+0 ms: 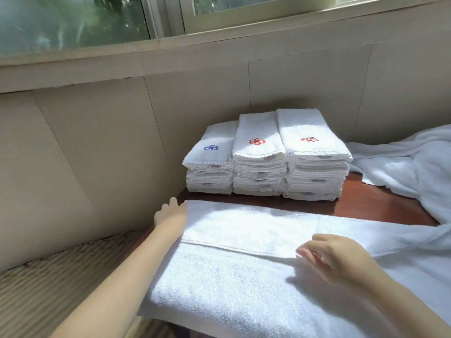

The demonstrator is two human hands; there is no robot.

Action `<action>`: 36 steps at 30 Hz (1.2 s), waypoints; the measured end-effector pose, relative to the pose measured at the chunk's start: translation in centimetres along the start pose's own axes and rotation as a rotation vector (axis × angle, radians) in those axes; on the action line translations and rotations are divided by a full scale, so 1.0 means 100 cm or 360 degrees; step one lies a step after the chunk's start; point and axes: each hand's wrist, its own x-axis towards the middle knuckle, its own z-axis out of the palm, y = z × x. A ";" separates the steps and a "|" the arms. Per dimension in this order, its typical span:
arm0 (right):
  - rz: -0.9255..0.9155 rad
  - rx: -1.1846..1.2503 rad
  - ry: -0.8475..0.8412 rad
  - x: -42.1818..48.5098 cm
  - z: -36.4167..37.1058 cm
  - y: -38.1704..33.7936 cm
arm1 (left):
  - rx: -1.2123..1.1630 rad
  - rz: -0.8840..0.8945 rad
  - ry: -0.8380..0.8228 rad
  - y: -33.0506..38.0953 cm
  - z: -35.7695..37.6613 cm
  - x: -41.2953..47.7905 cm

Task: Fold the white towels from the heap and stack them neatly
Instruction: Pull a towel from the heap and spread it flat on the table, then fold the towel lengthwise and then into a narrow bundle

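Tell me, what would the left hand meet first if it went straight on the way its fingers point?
Most likely the leftmost stack of folded towels, the blue-marked one. Depth is unclear, so the left hand might instead reach the wall.

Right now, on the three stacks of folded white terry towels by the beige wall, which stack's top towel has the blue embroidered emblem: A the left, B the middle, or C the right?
A: the left stack of folded white towels carries the blue embroidered emblem, while the middle stack and the right stack both show red ones.
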 end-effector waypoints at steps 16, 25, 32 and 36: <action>0.1904 0.0431 0.0928 -0.090 -0.062 0.121 | -0.0787 0.1315 -0.0310 0.333 0.013 -0.166; 0.2210 0.0925 0.1166 -0.146 -0.078 0.194 | -0.0357 0.1579 0.0227 0.391 0.036 -0.200; 0.2202 0.1677 0.1184 -0.148 -0.096 0.228 | -0.0779 0.2194 -0.0002 0.370 0.027 -0.210; 0.2015 0.1435 0.1007 -0.152 -0.095 0.223 | -0.0787 0.2350 -0.0056 0.375 0.027 -0.223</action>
